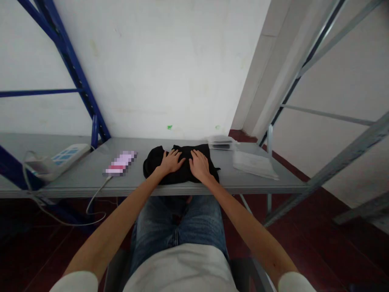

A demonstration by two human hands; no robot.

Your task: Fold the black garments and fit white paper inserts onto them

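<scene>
Here both hands, left hand point(172, 161) and right hand point(199, 164), lie flat and open-fingered on the black cloth point(180, 164), pressing rather than gripping it, pinning it smooth near the desk point(91, 174) front edge; a phone point(120, 163) lies left of the cloth.

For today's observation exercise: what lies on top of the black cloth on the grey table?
Both hands lie flat on the black cloth: left hand, right hand, palms down. The cloth beneath them is covered, so nothing there can be told.

black cloth point(182, 172) | crumpled, lying flat | shelf front edge, centre
</scene>
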